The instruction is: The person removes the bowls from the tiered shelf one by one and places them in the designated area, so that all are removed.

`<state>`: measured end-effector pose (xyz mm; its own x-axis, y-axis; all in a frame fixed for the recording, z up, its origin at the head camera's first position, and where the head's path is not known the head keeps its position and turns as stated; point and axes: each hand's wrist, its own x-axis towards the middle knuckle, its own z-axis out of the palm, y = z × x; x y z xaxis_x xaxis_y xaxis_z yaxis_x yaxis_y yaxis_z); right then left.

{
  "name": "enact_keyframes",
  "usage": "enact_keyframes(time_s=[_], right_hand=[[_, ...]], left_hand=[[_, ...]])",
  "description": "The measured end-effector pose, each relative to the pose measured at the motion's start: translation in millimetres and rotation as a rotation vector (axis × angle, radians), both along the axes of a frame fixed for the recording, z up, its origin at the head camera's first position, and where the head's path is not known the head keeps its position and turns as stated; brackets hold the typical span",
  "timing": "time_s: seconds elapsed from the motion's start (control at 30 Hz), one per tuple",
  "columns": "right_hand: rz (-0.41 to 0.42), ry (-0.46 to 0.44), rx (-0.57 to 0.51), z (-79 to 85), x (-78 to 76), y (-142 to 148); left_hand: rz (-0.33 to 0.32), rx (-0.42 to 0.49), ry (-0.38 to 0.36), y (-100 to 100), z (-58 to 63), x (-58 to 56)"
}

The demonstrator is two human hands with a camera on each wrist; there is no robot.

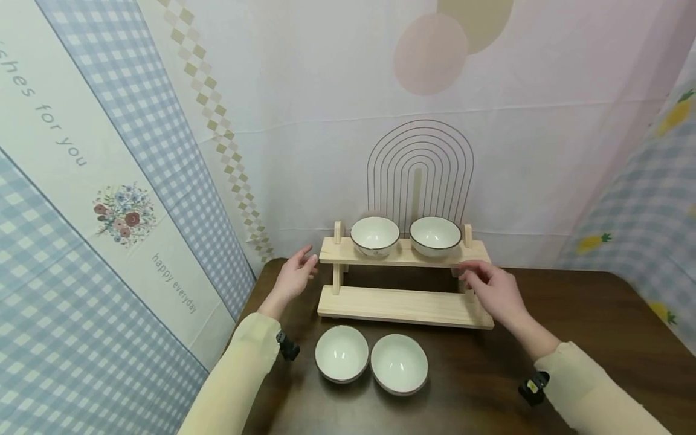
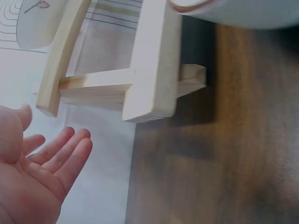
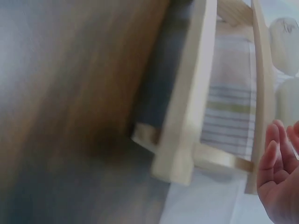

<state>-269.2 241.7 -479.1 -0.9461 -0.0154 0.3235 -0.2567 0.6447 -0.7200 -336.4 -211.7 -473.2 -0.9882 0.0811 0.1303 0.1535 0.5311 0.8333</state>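
Note:
A two-tier wooden rack (image 1: pixel 405 306) stands on the table, with two white bowls on its upper shelf: a left one (image 1: pixel 375 233) and a right one (image 1: pixel 435 234). My left hand (image 1: pixel 295 275) is just off the rack's left end, fingers spread and relaxed, holding nothing. At the right end, my right hand (image 1: pixel 493 289) overlaps the upper shelf's front corner in the head view; its fingers are loosely bent and nothing is in them. In front of the rack sit two more white bowls with brown rims, one (image 1: pixel 341 354) left and one (image 1: pixel 399 365) right, side by side.
The dark wooden table (image 1: pixel 576 314) reaches back to a printed cloth (image 1: pixel 315 151) hanging behind the rack. A blue checked cloth (image 1: pixel 179 211) hangs along the left side, and another with pineapples (image 1: pixel 641 229) at the right.

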Motion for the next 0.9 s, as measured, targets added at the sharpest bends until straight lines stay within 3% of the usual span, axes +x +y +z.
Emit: enact_keyframes(time_s=[0.13, 0.27, 0.53, 0.7, 0.9], right_hand=[[-0.037, 0.003, -0.007, 16.2, -9.7, 7.9], [-0.044, -0.051, -0.04, 30.7, -20.6, 11.1], [0.056, -0.207, -0.111, 44.9, -41.9, 13.3], [0.113, -0.201, -0.1, 44.2, -49.5, 12.1], [0.14, -0.206, -0.128, 41.2, -57.9, 9.0]], left_hand=[[-0.006, -0.025, 0.007, 5.7, 8.8, -7.1], [-0.03, -0.088, 0.0, 12.6, 19.5, -13.0], [-0.053, -0.197, -0.106, 21.9, 37.2, -23.0], [-0.06, -0.122, -0.161, 26.1, 37.5, -25.8], [-0.017, -0.02, -0.205, 29.5, 32.6, -26.8]])
